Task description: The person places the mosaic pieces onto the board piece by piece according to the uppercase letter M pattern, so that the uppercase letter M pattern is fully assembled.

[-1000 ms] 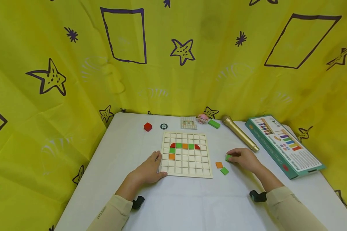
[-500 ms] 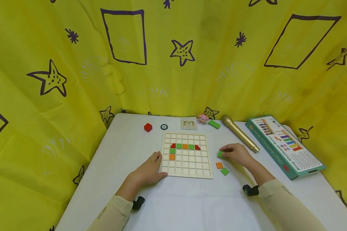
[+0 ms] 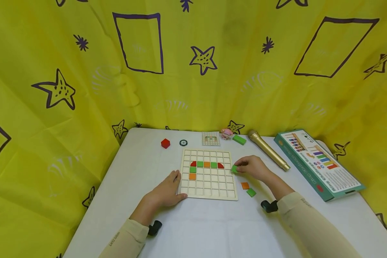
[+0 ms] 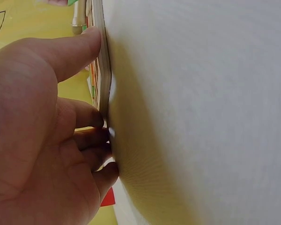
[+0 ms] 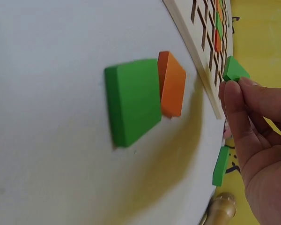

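My right hand (image 3: 252,167) pinches a green square tile (image 5: 234,69) between thumb and fingertips, at the right edge of the wooden grid board (image 3: 213,184). On the board, red quarter-round tiles (image 3: 193,164) end a row of green and orange squares. Below that row's left end sit a green tile (image 3: 192,170) and an orange tile (image 3: 192,176). My left hand (image 3: 164,190) rests at the board's left edge, its thumb (image 4: 79,54) touching the near corner. Loose on the cloth, right of the board, lie an orange tile (image 3: 245,185) and a green tile (image 3: 251,192).
Behind the board lie a red block (image 3: 165,143), a round disc (image 3: 183,142), a pattern card (image 3: 211,138), a pink figurine (image 3: 226,133) and a green block (image 3: 239,139). A gold microphone (image 3: 267,149) and a game box (image 3: 319,165) are at the right.
My right hand has carried the green tile leftward and slightly away from me, from beyond the loose tiles to the board's right edge. My left hand stays at the board.
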The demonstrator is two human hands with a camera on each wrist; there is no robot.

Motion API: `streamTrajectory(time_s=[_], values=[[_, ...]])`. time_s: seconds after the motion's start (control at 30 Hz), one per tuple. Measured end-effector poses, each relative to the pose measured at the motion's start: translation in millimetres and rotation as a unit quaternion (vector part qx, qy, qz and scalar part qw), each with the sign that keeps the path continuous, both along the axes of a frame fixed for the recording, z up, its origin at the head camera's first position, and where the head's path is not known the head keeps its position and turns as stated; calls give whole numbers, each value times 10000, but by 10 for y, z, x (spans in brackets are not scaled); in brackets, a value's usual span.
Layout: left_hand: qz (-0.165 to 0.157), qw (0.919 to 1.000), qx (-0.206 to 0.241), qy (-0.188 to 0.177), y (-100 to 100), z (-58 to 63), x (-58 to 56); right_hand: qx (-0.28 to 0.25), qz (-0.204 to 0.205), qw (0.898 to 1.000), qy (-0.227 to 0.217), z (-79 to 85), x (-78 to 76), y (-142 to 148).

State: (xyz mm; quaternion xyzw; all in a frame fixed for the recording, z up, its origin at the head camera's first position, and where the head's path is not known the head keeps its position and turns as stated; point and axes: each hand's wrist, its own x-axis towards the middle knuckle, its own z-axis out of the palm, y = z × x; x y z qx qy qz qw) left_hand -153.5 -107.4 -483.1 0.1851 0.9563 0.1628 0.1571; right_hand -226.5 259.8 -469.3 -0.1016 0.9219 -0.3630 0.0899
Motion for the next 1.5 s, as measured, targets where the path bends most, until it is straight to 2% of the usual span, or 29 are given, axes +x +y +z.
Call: streamTrajectory(time_s=[0.4, 0.6, 0.93, 1.5], values=[[48, 9999, 128, -30, -4, 22, 20, -499, 297, 9981, -222, 25, -113, -365], [8, 10000, 98, -12, -5, 27, 30, -392, 404, 9984, -101, 47, -142, -489], [36, 10000, 67, 15, -8, 15, 18, -607, 576, 9961, -294, 49, -201, -640], [65, 9999, 147, -11, 4, 12, 20, -292, 726, 9965, -295, 10, -243, -902]])
